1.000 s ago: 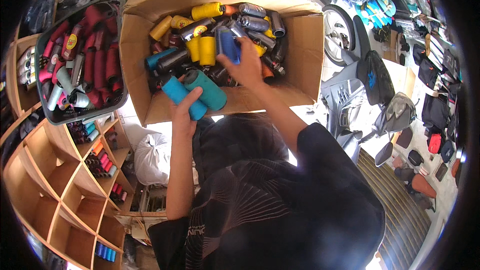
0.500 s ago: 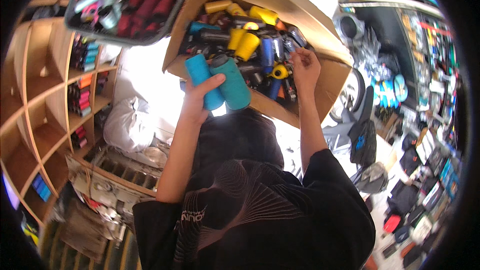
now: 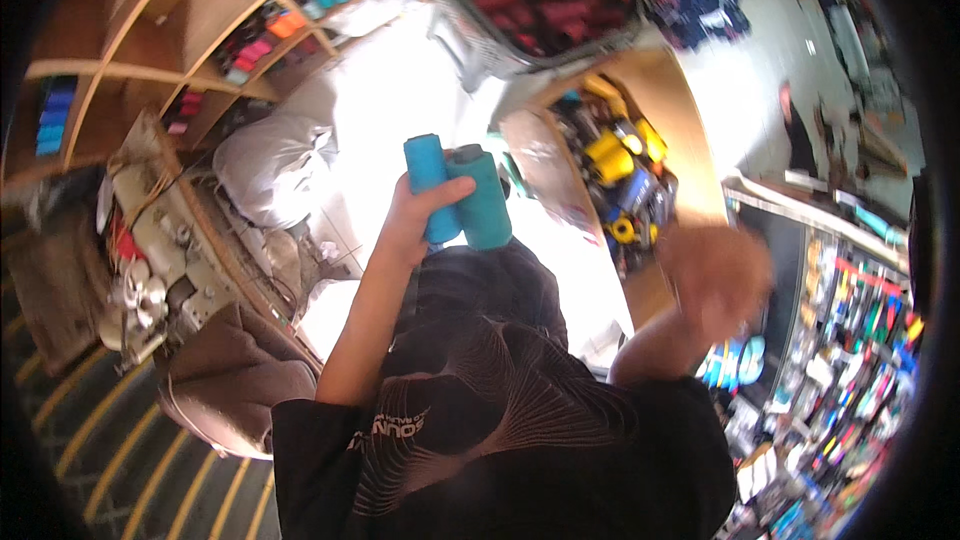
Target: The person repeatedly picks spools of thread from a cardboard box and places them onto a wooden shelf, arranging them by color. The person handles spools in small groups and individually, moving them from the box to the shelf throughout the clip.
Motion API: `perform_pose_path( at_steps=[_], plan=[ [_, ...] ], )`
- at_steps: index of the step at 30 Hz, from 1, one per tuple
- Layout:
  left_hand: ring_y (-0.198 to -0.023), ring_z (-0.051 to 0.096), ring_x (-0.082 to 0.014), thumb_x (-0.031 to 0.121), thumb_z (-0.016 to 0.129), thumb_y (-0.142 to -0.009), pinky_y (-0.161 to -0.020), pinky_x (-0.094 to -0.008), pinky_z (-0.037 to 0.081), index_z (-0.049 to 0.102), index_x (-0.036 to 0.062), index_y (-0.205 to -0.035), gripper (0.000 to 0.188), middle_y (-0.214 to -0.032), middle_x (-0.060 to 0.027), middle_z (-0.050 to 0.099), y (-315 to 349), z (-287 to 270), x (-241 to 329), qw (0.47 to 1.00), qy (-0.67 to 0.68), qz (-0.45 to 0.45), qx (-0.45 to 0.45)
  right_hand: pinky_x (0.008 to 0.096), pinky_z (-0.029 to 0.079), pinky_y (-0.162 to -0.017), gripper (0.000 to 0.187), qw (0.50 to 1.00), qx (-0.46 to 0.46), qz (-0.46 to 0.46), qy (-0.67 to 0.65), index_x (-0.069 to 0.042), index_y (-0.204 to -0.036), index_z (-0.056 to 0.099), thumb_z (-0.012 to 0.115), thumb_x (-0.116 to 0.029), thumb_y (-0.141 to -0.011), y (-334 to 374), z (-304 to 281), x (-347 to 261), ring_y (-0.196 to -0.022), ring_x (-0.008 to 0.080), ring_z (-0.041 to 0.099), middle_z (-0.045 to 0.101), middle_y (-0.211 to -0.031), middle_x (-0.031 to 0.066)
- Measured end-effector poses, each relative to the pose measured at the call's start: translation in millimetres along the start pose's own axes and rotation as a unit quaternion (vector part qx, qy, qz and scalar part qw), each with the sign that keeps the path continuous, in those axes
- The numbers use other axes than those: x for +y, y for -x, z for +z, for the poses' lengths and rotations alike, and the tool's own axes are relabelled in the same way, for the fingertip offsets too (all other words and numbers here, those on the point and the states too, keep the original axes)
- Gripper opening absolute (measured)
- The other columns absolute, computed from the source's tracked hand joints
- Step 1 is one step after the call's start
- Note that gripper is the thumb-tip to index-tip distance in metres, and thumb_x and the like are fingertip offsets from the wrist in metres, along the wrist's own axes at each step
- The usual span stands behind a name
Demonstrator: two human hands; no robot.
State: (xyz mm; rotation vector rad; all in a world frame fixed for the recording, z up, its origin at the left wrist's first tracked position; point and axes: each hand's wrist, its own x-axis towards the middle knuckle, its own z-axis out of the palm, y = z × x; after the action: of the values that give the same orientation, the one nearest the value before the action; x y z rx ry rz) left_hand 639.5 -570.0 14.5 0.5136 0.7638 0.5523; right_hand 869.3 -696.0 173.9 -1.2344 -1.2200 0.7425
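My left hand [image 3: 408,220] is closed round two spools of thread in front of my body. One is a slim blue spool [image 3: 428,168]; beside it stands a wider teal spool [image 3: 487,205] with a dark top, and my thumb lies across its side. Raised at the right, my right hand [image 3: 718,275] is smeared by motion, so its fingers cannot be read. It is nearest to the front right of a cardboard box [image 3: 700,130], which holds yellow, blue and black spools [image 3: 615,160].
A dark crate [image 3: 575,55] of maroon and grey-green spools stands behind the box. Wooden shelves [image 3: 190,15] with coloured spools rise at the far left. A white sack [image 3: 270,165] and a sewing machine [image 3: 160,260] are at the left. Cluttered goods [image 3: 850,370] fill the right side.
My view has turned left, so the box and crate now appear farther right. My right hand has come out of the box and up toward me. The left hand keeps both spools.
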Motion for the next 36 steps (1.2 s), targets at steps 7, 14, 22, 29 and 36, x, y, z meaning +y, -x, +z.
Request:
perform_pose_path(
  at_steps=[7, 14, 22, 29, 36],
  plan=[
    [-0.102, 0.067, -0.0230, 0.015, 0.078, -0.082, -0.091, -0.0372, 0.055, 0.058, -0.0028, -0.127, 0.053, -0.113, -0.0121, 0.067, 71.2, -96.7, 61.5, 0.988, 0.074, 0.105, 0.084, 0.0243, 0.039, -0.055, 0.011, 0.949, -0.287, -0.080, -0.105, -0.002, -0.095, 0.061, 0.065, -0.012, -0.093, -30.4, 137.2, -33.5, -0.061, 0.0094, 0.052, 0.059, -0.075, 0.0043],
    [-0.107, 0.065, -0.0240, 0.026, 0.081, -0.080, -0.095, -0.0397, 0.051, 0.057, -0.0001, -0.131, 0.062, -0.116, -0.0119, 0.066, 98.1, -173.4, 116.2, 0.951, 0.151, 0.211, 0.169, 0.0243, 0.040, -0.055, 0.011, 0.915, -0.382, -0.040, -0.127, -0.001, -0.098, 0.061, 0.064, -0.011, -0.094, -96.1, 249.7, -13.1, -0.061, 0.0097, 0.052, 0.059, -0.076, 0.0044],
    [-0.101, 0.067, -0.0230, 0.022, 0.082, -0.081, -0.091, -0.0387, 0.054, 0.058, -0.0005, -0.126, 0.056, -0.111, -0.0117, 0.067, 104.8, -257.2, 227.7, 0.878, 0.183, 0.343, 0.280, 0.0242, 0.041, -0.056, 0.012, 0.869, -0.474, -0.014, -0.140, 0.000, -0.101, 0.061, 0.064, -0.011, -0.094, -196.8, 361.1, 23.3, -0.062, 0.0100, 0.053, 0.060, -0.077, 0.0045],
    [-0.099, 0.069, -0.0249, 0.023, 0.080, -0.082, -0.090, -0.0392, 0.055, 0.061, -0.0048, -0.122, 0.053, -0.110, -0.0163, 0.069, 97.9, -320.9, 323.7, 0.827, 0.165, 0.424, 0.331, 0.0242, 0.041, -0.056, 0.014, 0.836, -0.531, 0.003, -0.134, 0.000, -0.104, 0.061, 0.063, -0.010, -0.095, -270.4, 448.4, 45.0, -0.063, 0.0102, 0.054, 0.060, -0.079, 0.0046],
    [-0.097, 0.068, -0.0226, 0.020, 0.083, -0.079, -0.091, -0.0372, 0.052, 0.062, -0.0035, -0.122, 0.053, -0.109, -0.0131, 0.069, 96.0, -376.9, 364.8, 0.828, 0.166, 0.428, 0.320, 0.0242, 0.042, -0.056, 0.016, 0.826, -0.549, 0.012, -0.125, 0.001, -0.106, 0.060, 0.062, -0.009, -0.095, -291.0, 522.7, 45.6, -0.064, 0.0105, 0.055, 0.060, -0.080, 0.0047]
  ],
)
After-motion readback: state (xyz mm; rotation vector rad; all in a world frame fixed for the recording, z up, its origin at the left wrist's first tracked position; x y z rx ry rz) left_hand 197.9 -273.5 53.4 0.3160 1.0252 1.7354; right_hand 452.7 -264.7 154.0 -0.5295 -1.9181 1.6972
